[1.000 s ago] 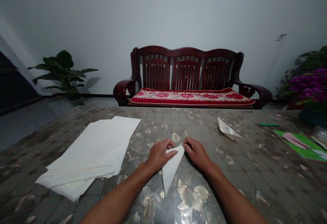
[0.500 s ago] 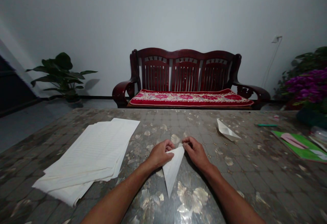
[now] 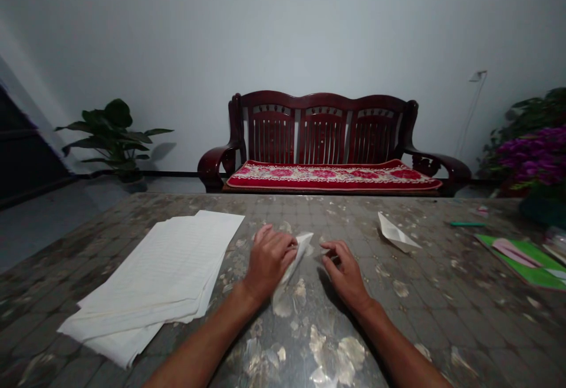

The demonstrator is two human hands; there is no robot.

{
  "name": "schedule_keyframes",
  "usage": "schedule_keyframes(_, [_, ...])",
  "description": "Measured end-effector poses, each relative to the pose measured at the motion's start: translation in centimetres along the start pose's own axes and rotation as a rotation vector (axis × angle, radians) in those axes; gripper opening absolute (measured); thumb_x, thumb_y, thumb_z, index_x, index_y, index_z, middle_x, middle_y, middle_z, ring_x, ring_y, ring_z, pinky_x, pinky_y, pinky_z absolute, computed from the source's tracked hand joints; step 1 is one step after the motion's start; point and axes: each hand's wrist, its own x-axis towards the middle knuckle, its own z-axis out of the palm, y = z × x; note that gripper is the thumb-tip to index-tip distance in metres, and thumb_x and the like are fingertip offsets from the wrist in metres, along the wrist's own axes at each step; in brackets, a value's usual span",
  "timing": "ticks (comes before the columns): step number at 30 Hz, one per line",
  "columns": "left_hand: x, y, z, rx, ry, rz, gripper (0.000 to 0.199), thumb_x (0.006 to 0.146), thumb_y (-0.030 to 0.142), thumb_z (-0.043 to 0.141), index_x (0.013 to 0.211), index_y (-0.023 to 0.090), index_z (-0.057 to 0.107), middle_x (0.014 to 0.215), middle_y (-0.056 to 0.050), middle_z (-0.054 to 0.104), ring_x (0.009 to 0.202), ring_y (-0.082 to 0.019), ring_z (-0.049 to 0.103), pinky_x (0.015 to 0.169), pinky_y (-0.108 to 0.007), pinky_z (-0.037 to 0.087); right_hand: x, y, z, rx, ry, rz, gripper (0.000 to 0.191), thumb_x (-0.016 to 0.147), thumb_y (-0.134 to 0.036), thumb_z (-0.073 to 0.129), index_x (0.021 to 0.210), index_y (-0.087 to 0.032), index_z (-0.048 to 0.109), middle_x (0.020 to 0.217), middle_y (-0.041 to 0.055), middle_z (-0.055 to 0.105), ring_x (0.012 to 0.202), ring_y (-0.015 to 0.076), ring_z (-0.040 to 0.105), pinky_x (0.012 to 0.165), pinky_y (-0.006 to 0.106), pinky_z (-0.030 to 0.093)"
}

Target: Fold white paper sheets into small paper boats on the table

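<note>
A piece of folded white paper (image 3: 299,253) is gripped in my left hand (image 3: 272,258), tilted above the patterned table. Its pointed end shows past my fingers, and the rest is hidden behind the hand. A short way to the right, my right hand (image 3: 345,270) is apart from the paper, its fingers curled loosely with a gap between thumb and fingertips. Farther right on the table lies a folded paper boat shape (image 3: 398,234).
A stack of white lined sheets (image 3: 154,270) lies to the left. Toward the right edge are a green pen (image 3: 467,224) and a green booklet (image 3: 526,270) with a pink piece on it. Beyond the patterned table (image 3: 424,329) stands a wooden bench (image 3: 322,102).
My left hand has turned over and lifted the folded paper, whose point now faces up and right. My right hand has let go of the paper's edge.
</note>
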Motion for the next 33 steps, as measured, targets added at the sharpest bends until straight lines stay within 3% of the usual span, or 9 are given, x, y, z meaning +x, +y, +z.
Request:
schedule_keyframes(3, [-0.1, 0.4, -1.2, 0.196, 0.076, 0.194, 0.022, 0.099, 0.027, 0.050, 0.083, 0.024, 0.066, 0.076, -0.001, 0.067, 0.083, -0.019, 0.059, 0.115, -0.048, 0.025, -0.3, -0.5, 0.0, 0.031, -0.013, -0.067, 0.017, 0.087, -0.022, 0.052, 0.097, -0.022, 0.065, 0.096, 0.0062, 0.063, 0.084, 0.0194, 0.060, 0.071, 0.030, 0.048])
schedule_keyframes(8, [-1.5, -0.6, 1.2, 0.310, 0.013, 0.295, 0.030, 0.100, 0.020, 0.045, 0.081, 0.025, 0.066, 0.074, -0.001, 0.065, 0.082, -0.019, 0.057, 0.118, -0.048, 0.021, -0.9, -1.2, 0.0, -0.022, -0.118, -0.166, 0.014, 0.086, -0.017, 0.052, 0.088, -0.023, 0.064, 0.083, 0.0027, 0.060, 0.079, 0.0180, 0.058, 0.071, 0.029, 0.046])
schedule_keyframes(12, [-2.0, -1.5, 2.7, 0.325, -0.066, 0.274, 0.026, 0.100, 0.024, 0.048, 0.081, 0.025, 0.066, 0.078, -0.001, 0.064, 0.084, -0.020, 0.056, 0.117, -0.049, 0.021, -1.0, -1.5, 0.0, -0.121, -0.144, -0.149, 0.015, 0.084, -0.014, 0.051, 0.082, -0.022, 0.063, 0.077, 0.0011, 0.058, 0.073, 0.0164, 0.056, 0.069, 0.028, 0.043])
schedule_keyframes(16, [-1.9, -1.9, 3.3, 0.335, -0.106, 0.283, 0.017, 0.096, 0.022, 0.054, 0.082, 0.024, 0.064, 0.080, -0.001, 0.062, 0.087, -0.021, 0.056, 0.116, -0.049, 0.024, -1.2, -1.6, 0.0, -0.281, -0.206, -0.141, 0.018, 0.082, -0.013, 0.053, 0.089, -0.022, 0.066, 0.080, 0.0021, 0.058, 0.078, 0.0176, 0.056, 0.071, 0.028, 0.041])
schedule_keyframes(22, [-2.2, -2.3, 4.5, 0.280, -0.110, 0.273, 0.008, 0.091, 0.016, 0.061, 0.086, 0.023, 0.060, 0.088, -0.002, 0.060, 0.090, -0.022, 0.055, 0.104, -0.044, 0.040, -1.0, -2.5, 0.2, -0.516, -0.305, -0.210, 0.034, 0.079, -0.010, 0.054, 0.106, -0.024, 0.068, 0.093, 0.0050, 0.056, 0.089, 0.0207, 0.051, 0.078, 0.030, 0.038])
schedule_keyframes(26, [-2.5, -2.3, 5.1, 0.206, -0.117, 0.225, 0.013, 0.085, 0.010, 0.063, 0.088, 0.022, 0.058, 0.097, -0.003, 0.060, 0.093, -0.022, 0.055, 0.085, -0.035, 0.047, -0.6, -3.2, 0.2, -0.654, -0.352, -0.224, 0.023, 0.079, -0.011, 0.057, 0.095, -0.023, 0.068, 0.103, 0.0071, 0.058, 0.098, 0.0231, 0.049, 0.084, 0.033, 0.035])
schedule_keyframes(30, [-2.4, -2.2, 5.0, 0.171, -0.141, 0.184, 0.020, 0.082, 0.004, 0.062, 0.091, 0.021, 0.056, 0.111, -0.005, 0.058, 0.098, -0.021, 0.056, 0.085, -0.033, 0.048, -0.6, -3.6, -0.1, -0.742, -0.369, -0.262, 0.012, 0.080, -0.015, 0.061, 0.089, -0.021, 0.066, 0.116, 0.0093, 0.059, 0.104, 0.0253, 0.047, 0.086, 0.036, 0.034])
schedule_keyframes(33, [-2.0, -2.0, 4.6, 0.192, -0.176, 0.162, 0.022, 0.081, 0.003, 0.063, 0.090, 0.021, 0.055, 0.111, -0.005, 0.058, 0.100, -0.022, 0.056, 0.086, -0.034, 0.048, -0.9, -3.4, -0.5, -0.779, -0.360, -0.268, 0.007, 0.083, -0.018, 0.061, 0.088, -0.021, 0.065, 0.115, 0.0098, 0.060, 0.102, 0.0259, 0.048, 0.085, 0.037, 0.034])
